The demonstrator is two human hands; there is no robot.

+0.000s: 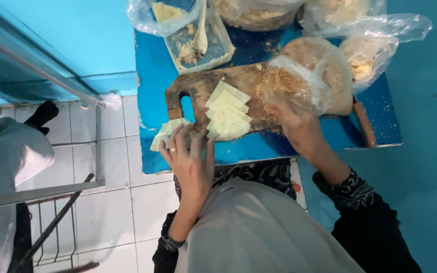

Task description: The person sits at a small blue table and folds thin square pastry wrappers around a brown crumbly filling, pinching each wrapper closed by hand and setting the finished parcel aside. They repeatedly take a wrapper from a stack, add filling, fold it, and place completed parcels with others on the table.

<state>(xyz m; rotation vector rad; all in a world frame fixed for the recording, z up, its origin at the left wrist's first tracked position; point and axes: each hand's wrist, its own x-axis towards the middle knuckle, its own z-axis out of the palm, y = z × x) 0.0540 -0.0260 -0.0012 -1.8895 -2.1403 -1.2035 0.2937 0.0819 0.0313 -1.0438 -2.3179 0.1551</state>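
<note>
Left hand [190, 156] is spread flat, fingers loose, touching a pale dough sheet [167, 132] at the near left edge of the blue table [153, 76]. Right hand [299, 126] grips a clear bag of crumbs [312, 76] w/ its fingers, just right of the stacked sheets [227, 116] on the wooden board [198, 86]. Plastic tub w/ spoon [201, 38] sits far behind.

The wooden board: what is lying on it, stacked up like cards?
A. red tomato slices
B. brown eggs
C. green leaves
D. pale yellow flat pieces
D: a fanned stack of pale yellow flat pieces lies on the wooden board, just above the left hand, while the right hand rests at the board's other end beside a plastic bag of crumbs.
</note>
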